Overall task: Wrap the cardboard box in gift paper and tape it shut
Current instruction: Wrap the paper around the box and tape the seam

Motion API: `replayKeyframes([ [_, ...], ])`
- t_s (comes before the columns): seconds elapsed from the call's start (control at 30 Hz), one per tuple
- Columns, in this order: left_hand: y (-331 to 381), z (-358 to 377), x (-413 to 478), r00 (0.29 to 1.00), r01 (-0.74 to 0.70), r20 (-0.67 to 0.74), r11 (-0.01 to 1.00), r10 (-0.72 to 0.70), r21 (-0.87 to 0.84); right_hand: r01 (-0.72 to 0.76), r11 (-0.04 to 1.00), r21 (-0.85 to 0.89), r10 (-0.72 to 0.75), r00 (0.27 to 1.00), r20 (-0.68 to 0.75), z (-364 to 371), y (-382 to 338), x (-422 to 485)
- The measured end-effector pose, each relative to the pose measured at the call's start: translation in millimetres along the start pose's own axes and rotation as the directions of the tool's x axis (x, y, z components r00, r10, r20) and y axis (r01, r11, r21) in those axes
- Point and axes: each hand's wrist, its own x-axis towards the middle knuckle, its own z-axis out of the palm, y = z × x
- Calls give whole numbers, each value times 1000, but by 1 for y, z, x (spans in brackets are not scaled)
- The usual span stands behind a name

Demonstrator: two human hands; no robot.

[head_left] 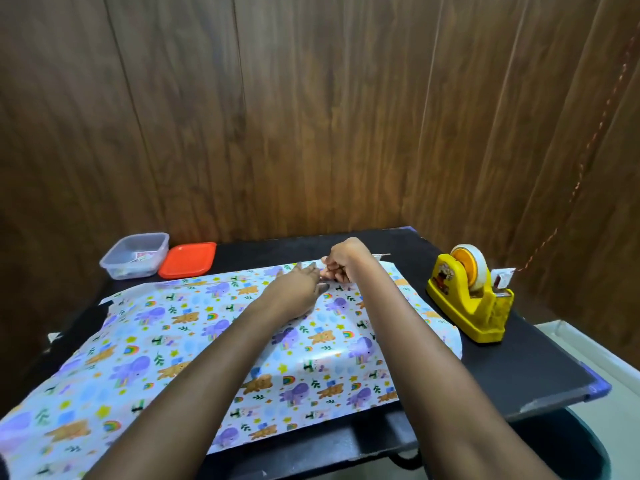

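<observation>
- While the left hand (297, 289) lies flat on the gift paper (145, 344), fingers straight and pressing down, the right hand (343, 262) has its fingers curled, pinching the paper's far edge. Can't tell if tape is in that pinch too.
- Hands are close together, fingertips nearly meeting.
- Paper (bears, purple elephants) covers most of the black tabletop (519, 362). The cardboard box is hidden; the sheet just humps up under the forearms.
- Yellow tape dispenser (472, 299) sits right of the paper, near its edge.
- Far left: clear plastic container (135, 255), orange lid (188, 259) just beside it.
</observation>
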Motion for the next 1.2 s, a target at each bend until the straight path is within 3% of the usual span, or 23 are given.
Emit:
replayKeyframes([
  [0.27,-6,1,3,998,27,-62,999,-28,-19,-138,972,-192,132,990,-44,8,-11,19],
  [0.47,-1,-7,-7,995,42,-97,997,-36,61,-156,955,-251,146,988,-59,9,-15,22],
  [0.67,-3,-8,-11,997,27,-74,995,-21,93,-218,876,-430,245,970,7,-8,-13,13],
  [0.93,-8,-9,-10,999,-21,-25,999,22,28,-200,875,-440,273,956,108,-19,-9,-2],
  [1.2,-8,-7,-7,1000,-5,-4,1000,5,-28,-188,884,-428,249,964,92,-18,-4,-1],
])
